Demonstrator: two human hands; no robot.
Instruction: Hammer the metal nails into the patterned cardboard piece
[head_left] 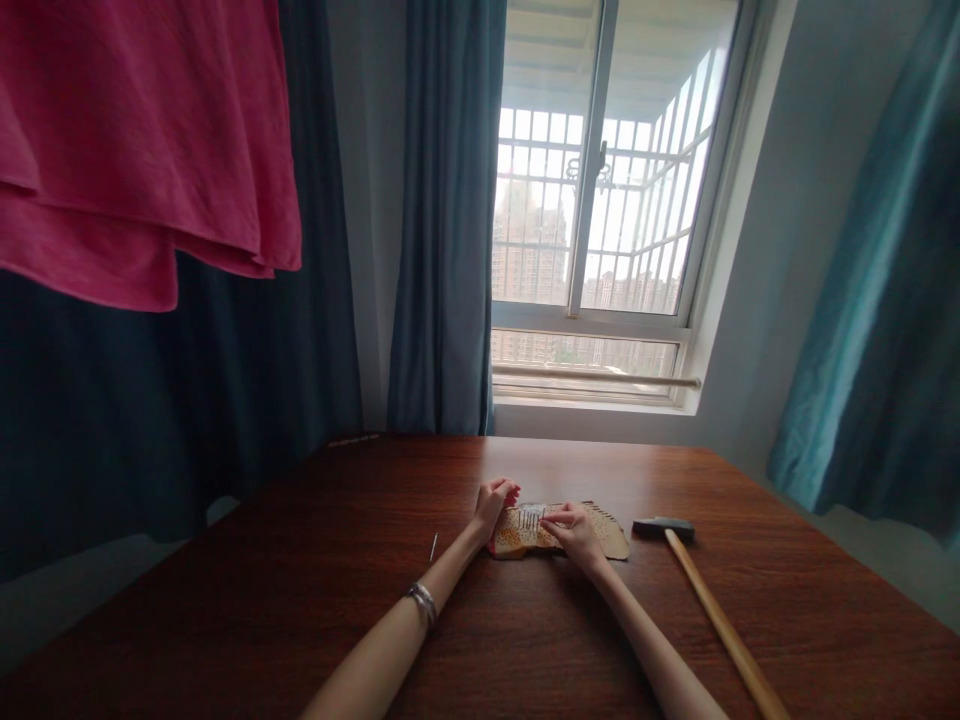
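A flat, worn board with a speckled yellowish face (616, 545) lies on the table in front of me. Several thin dark nails (529, 519) stand upright in a row near its middle. My right hand (581, 537) reaches over the board from the right, with thumb and finger pinched at the right end of that row, on a nail. At the board's left end, my left hand (495, 502) is closed with curled fingers. What they hold, if anything, is too small to make out.
A hammer with a dark head and long wooden handle (720, 620) lies right of the board. One loose nail (433, 547) rests left on the brown table (247, 620). A pink cloth (150, 140) hangs upper left. Behind are curtains (448, 220) and a window (540, 180).
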